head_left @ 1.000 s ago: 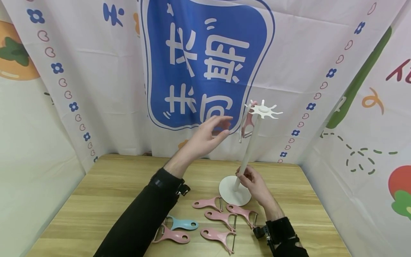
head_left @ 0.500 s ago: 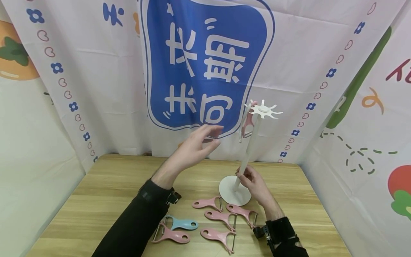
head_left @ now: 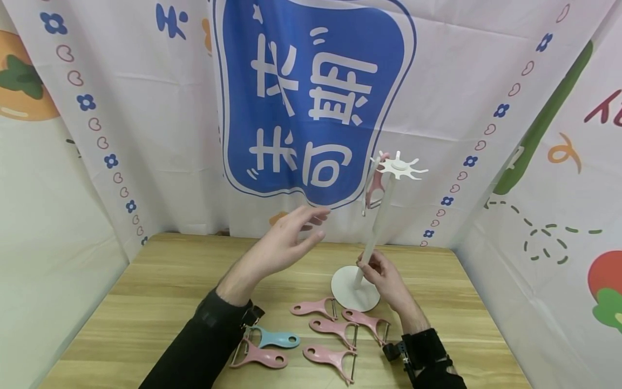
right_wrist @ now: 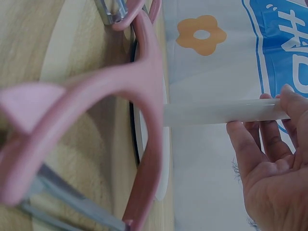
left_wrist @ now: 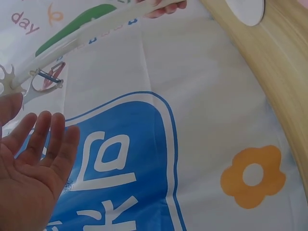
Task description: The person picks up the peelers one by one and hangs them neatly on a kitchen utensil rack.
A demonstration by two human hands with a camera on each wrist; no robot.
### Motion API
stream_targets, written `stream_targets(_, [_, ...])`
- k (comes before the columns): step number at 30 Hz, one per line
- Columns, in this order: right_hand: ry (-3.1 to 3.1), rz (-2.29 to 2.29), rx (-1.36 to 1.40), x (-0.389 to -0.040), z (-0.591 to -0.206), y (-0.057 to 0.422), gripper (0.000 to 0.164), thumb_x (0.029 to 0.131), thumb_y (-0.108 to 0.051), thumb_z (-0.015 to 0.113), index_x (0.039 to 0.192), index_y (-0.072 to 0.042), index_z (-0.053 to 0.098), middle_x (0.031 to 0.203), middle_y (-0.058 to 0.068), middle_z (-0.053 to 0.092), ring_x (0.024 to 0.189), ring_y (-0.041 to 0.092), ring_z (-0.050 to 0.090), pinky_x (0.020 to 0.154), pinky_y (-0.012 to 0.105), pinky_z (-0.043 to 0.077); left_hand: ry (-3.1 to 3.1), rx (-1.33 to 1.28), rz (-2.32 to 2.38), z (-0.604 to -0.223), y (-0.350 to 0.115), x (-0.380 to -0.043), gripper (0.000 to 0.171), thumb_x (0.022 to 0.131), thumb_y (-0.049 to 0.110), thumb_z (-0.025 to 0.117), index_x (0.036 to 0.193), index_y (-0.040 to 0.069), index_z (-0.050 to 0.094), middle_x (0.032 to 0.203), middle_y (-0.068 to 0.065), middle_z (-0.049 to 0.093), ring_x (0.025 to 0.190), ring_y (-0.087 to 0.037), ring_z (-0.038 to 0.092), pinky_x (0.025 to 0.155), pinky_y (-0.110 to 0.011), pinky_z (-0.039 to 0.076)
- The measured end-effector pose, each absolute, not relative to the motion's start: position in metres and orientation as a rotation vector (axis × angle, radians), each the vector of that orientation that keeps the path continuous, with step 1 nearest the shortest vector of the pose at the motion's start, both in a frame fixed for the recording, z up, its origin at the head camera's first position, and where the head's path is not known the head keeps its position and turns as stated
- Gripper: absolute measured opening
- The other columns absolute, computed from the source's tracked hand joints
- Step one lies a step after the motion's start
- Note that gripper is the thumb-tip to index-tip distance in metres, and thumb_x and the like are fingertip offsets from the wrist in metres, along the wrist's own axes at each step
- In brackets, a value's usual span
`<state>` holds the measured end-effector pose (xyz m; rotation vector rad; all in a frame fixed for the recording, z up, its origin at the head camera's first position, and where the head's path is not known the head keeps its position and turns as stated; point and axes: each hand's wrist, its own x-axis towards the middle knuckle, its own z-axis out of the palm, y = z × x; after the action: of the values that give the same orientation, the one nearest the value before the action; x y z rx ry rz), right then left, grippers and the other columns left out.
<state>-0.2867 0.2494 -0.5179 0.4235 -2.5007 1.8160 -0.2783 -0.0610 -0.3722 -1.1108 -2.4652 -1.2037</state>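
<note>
My left hand (head_left: 277,246) is in the air left of a white stand, fingers apart and holding nothing; its palm shows in the left wrist view. My right hand (head_left: 390,283) grips the lower part of the stand's white pole (head_left: 378,227), thumb and fingers around it in the right wrist view. Atop the pole is a hook ring (head_left: 399,166) with several prongs. A pink peeler (head_left: 376,186) hangs at its left side, with a pale peeler (left_wrist: 32,92) next to it. The round base (head_left: 346,289) rests on the table.
Several pink peelers (head_left: 324,354) and a blue peeler (head_left: 279,339) lie on the wooden table (head_left: 170,292) in front of the base. One pink peeler (right_wrist: 151,57) looms close in the right wrist view. A printed white cloth (head_left: 165,135) hangs behind the table.
My left hand has drawn away from the hook ring, down and to the left. My right hand stays on the pole, and the hanging peelers have not moved.
</note>
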Motion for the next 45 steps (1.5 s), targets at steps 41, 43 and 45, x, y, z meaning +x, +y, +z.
stream_targets(41, [-2.509,1.808,0.443,-0.270,-0.488,0.241,0.026,0.106,-0.013,0.059,0.124,0.005,0.060,0.116,0.025,0.064,0.114,0.047,0.061,0.100,0.054,0.055,-2.815,-1.311,-0.817,-0.458,-0.061,-0.242,0.046,0.104,0.037,0.061,0.148,0.024,0.054,0.143,0.006,0.057,0.131,-0.013,0.054,0.107,-0.036,0.050])
stream_targets(43, [-2.507,1.809,0.445,-0.270,-0.488,0.241,0.027,0.106,-0.013,0.059,0.124,0.006,0.060,0.116,0.026,0.064,0.114,0.047,0.061,0.100,0.054,0.055,-2.825,-1.338,-0.796,-0.463,-0.061,-0.241,0.045,0.104,0.037,0.061,0.147,0.023,0.055,0.143,0.005,0.058,0.129,-0.013,0.055,0.106,-0.036,0.051])
stream_targets(45, [-2.511,1.805,0.449,-0.269,-0.487,0.240,0.027,0.106,-0.013,0.059,0.124,0.007,0.059,0.118,0.029,0.063,0.115,0.049,0.060,0.100,0.055,0.054,-2.833,-1.366,-0.764,-0.468,-0.061,-0.240,0.043,0.104,0.035,0.062,0.145,0.023,0.058,0.140,0.005,0.060,0.126,-0.012,0.057,0.104,-0.034,0.053])
